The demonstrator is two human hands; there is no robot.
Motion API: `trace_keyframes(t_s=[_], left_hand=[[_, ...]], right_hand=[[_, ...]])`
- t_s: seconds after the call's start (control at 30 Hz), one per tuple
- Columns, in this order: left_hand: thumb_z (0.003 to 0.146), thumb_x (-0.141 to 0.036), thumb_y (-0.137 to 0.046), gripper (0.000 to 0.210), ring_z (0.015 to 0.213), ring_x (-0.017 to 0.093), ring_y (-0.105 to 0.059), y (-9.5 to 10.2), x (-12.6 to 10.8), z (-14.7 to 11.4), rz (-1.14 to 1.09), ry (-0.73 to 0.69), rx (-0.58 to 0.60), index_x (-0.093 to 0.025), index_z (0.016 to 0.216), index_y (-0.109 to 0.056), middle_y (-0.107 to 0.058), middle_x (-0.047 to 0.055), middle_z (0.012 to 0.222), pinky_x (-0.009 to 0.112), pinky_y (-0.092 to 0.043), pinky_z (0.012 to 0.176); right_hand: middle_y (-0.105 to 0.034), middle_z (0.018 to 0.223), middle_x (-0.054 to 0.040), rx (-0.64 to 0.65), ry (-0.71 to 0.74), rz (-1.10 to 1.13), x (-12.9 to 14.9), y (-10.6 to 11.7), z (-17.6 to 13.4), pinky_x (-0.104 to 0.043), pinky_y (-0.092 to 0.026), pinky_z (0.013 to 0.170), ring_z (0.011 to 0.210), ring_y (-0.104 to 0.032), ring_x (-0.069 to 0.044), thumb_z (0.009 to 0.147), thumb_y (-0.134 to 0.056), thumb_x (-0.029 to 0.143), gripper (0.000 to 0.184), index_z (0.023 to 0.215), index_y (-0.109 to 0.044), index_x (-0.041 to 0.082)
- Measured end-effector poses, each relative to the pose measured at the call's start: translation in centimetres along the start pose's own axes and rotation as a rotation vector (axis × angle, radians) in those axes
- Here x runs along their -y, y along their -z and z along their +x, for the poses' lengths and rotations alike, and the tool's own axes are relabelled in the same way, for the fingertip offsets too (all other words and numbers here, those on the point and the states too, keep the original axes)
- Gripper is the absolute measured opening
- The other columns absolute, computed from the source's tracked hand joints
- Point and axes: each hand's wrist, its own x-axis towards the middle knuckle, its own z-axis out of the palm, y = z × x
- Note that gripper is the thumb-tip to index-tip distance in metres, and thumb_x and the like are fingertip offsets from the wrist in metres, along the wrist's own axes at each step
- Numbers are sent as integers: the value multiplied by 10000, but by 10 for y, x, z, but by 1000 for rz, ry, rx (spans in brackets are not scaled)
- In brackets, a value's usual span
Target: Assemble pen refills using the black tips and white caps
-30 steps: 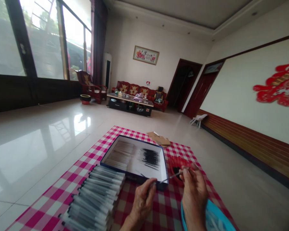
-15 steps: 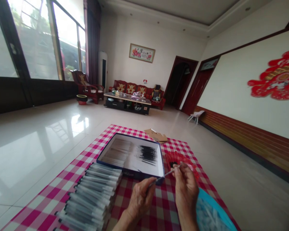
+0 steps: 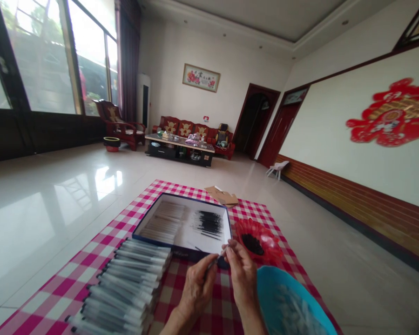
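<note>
My left hand [image 3: 197, 288] and my right hand [image 3: 240, 274] meet over the red-and-white checked cloth [image 3: 132, 218], both pinching one thin pen part [image 3: 216, 258] between their fingertips. Just beyond them lies a shallow dark-rimmed box [image 3: 226, 221] with pale tubes on its left side and black refills on its right. A red dish [image 3: 270, 244] with small dark pieces sits to the right of the box. A stack of finished clear pens [image 3: 125, 284] lies left of my left hand.
A blue bowl [image 3: 265, 284] with small white pieces sits at the lower right under my right forearm. Brown cardboard [image 3: 221, 195] lies at the cloth's far edge. Glossy floor tiles surround the cloth; a sofa and coffee table [image 3: 179, 144] stand far back.
My hands have drawn closer together along the thin part and shifted left. The view has turned, so the red dish and the blue bowl show more fully.
</note>
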Motion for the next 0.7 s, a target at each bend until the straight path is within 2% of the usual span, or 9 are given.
trace_keyframes(t_s=[0.17, 0.3, 0.47, 0.63, 0.7], left_hand=[[843, -286, -577, 306, 807, 225, -679, 0, -2, 1, -56, 99, -26, -217, 1122, -683, -731, 89, 939, 281, -510, 774], [847, -288, -563, 301, 759, 207, -667, 1, -3, 1, -53, 88, -28, -225, 1114, -686, -727, 82, 880, 268, -505, 752], [867, -276, -535, 289, 710, 180, -643, 1, -4, 2, -50, 53, 3, -229, 1112, -680, -712, 67, 862, 251, -495, 732], [874, -260, -526, 279, 637, 158, -617, 1, -1, 3, 17, 31, -7, -199, 1104, -672, -672, 32, 704, 232, -484, 681], [865, -259, -539, 275, 598, 147, -601, 0, 1, 5, 37, 23, -22, -192, 1093, -676, -662, 22, 682, 218, -473, 635]], right_hand=[[-738, 874, -69, 75, -42, -39, -5, 0, -3, -332, -552, 739, 824, -685, -225, 763, -646, 411, 304, 942, -695, 171], [-733, 844, -52, 131, -13, -79, -4, -1, -5, -312, -545, 745, 819, -679, -216, 780, -608, 357, 219, 849, -716, 179], [-732, 888, -60, 111, 16, -152, 1, -1, -4, -320, -540, 766, 841, -673, -219, 790, -584, 340, 231, 885, -715, 176], [-727, 856, -58, 71, 22, -175, 5, 1, -3, -308, -541, 751, 821, -675, -209, 799, -563, 361, 249, 896, -694, 173], [-728, 886, -65, 48, 50, -261, 6, 7, 3, -304, -547, 736, 826, -680, -206, 817, -523, 385, 290, 933, -678, 169]])
